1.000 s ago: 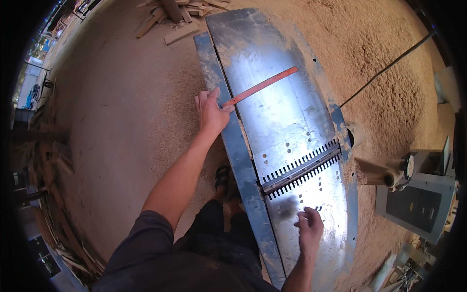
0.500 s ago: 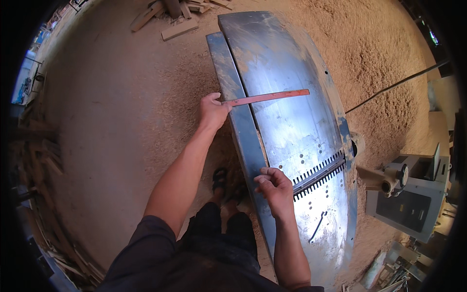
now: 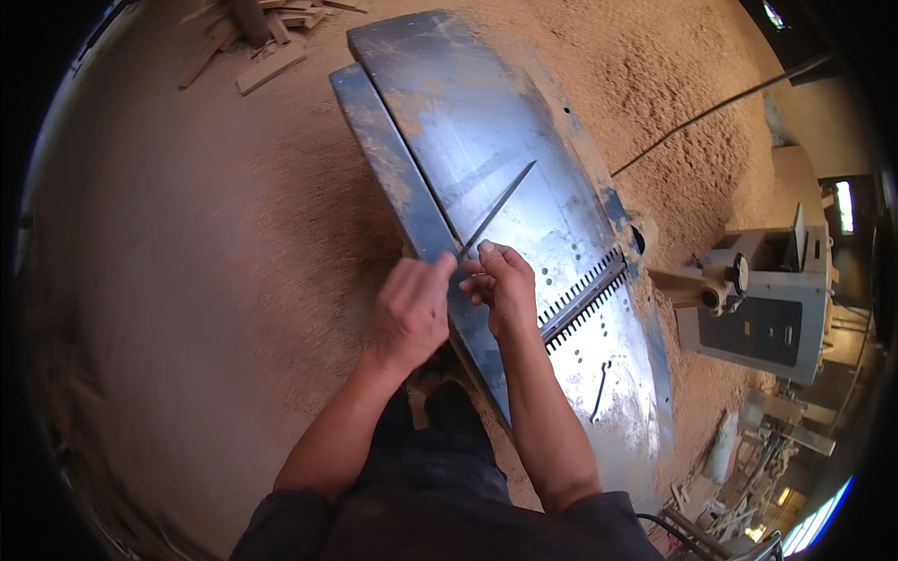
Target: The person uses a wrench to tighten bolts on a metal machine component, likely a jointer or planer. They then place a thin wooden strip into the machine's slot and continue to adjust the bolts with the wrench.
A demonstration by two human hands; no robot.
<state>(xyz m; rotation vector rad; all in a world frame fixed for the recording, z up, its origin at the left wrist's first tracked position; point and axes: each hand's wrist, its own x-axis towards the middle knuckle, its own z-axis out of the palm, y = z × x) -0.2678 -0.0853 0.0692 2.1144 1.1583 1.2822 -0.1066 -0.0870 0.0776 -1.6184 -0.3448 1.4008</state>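
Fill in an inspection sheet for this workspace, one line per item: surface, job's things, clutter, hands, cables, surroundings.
Surface: metal machine table, dusty toward its far end, crossed by a slot with toothed edges.
Job's things: thin strip, seen nearly edge-on above the table; wrench-like tool lying on the table.
Clutter: wood shavings heaped beyond the table; wood offcuts on the floor.
Hands: left hand, blurred, pinches the strip's near end; right hand, fingers curled, close beside it, contact unclear.
Cables: dark cable, lower right.
Surroundings: grey cabinet at right.
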